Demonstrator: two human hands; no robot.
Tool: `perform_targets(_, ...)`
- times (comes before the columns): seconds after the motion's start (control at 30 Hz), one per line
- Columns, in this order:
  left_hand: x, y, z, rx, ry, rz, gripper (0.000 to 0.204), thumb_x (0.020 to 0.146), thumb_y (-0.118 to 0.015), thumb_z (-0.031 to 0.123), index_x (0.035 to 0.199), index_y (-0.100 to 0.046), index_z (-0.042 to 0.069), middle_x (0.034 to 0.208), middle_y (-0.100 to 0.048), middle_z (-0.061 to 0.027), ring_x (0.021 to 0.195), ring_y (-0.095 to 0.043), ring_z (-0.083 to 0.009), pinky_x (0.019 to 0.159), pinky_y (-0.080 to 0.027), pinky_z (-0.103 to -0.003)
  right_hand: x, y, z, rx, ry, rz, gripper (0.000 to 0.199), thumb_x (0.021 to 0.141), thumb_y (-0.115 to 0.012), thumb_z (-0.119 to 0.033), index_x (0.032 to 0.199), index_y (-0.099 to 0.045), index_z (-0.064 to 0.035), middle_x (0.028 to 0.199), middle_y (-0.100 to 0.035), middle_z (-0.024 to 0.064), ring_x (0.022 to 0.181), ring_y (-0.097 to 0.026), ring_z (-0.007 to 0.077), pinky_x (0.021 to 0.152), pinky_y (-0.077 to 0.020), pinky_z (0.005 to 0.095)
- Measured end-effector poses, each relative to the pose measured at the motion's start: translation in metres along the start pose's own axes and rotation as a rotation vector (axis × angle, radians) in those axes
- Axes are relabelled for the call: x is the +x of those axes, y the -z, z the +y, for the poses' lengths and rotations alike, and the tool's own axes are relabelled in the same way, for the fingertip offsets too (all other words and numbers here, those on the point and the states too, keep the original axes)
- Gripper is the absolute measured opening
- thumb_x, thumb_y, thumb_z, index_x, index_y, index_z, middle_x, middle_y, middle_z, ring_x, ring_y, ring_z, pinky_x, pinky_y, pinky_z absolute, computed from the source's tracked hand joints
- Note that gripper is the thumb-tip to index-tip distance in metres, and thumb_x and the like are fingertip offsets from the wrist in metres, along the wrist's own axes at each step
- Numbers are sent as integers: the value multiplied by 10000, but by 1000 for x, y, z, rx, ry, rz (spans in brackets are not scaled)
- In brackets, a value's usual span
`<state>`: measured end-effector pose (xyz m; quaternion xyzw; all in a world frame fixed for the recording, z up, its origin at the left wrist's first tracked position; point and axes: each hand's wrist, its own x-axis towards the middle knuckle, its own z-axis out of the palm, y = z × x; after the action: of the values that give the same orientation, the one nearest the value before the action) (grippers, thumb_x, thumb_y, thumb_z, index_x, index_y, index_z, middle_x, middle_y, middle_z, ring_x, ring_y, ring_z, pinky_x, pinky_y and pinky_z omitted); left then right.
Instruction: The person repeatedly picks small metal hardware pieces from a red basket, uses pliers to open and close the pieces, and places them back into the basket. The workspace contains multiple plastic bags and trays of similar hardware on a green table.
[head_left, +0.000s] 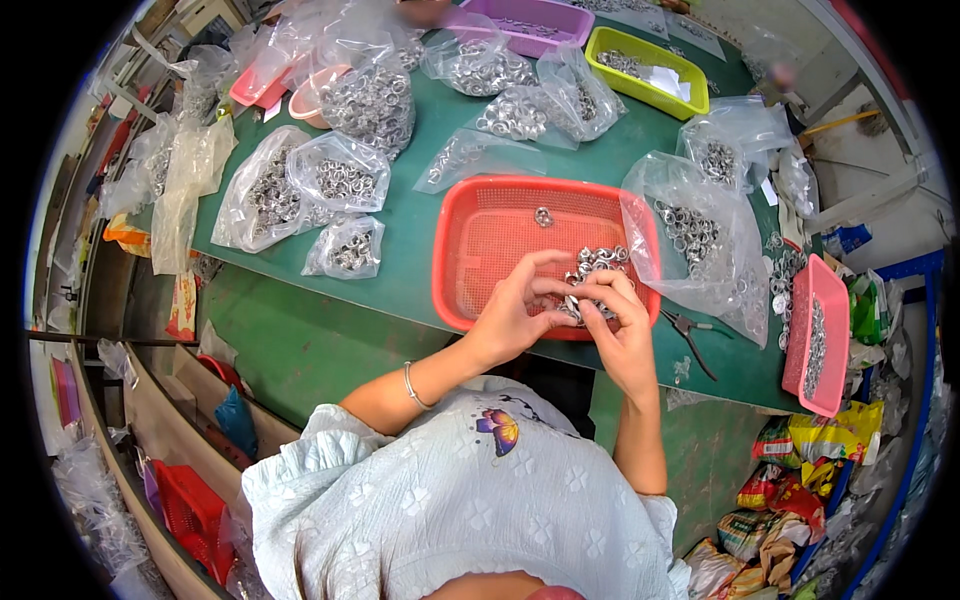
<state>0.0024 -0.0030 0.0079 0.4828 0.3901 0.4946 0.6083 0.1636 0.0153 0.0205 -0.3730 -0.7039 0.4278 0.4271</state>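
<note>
A red mesh tray (480, 250) lies on the green table in front of me. A pile of small silver metal rings (600, 262) sits at its right side, and one single ring (543, 216) lies near its far edge. My left hand (515, 308) and my right hand (620, 325) meet over the tray's near right corner. Both pinch a small cluster of the silver rings (572, 305) between their fingertips. A thin bracelet circles my left wrist.
Several clear plastic bags of metal rings (345, 180) crowd the table's far half. A big open bag (700, 240) leans on the tray's right. Pliers (690, 335) lie to the right, beside a pink tray (815, 340). Green (645, 70) and purple (530, 22) trays stand at the back.
</note>
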Motion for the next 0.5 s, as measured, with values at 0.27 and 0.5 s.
perform_targets(0.27,10,8,-12,-117,144,19,286,778,-582,-79,1051,-520,-21,970,-601,-83,914,-586,-131,807,-485,-248,-19,20,11,46,-114,178,94,786,-582,-3,875,-604,17,868,-589,81,792,-547,148,706,-423,251)
perform_targets(0.5,17,14,-20,-562,256,24,213,823,-574,-1,1030,-536,-33,1022,-599,-117,901,-595,-158,824,-485,-274,-81,113,58,-972,-194,313,332,744,-648,-93,1052,-563,-4,1072,-540,121,1021,-480,283,843,-387,374)
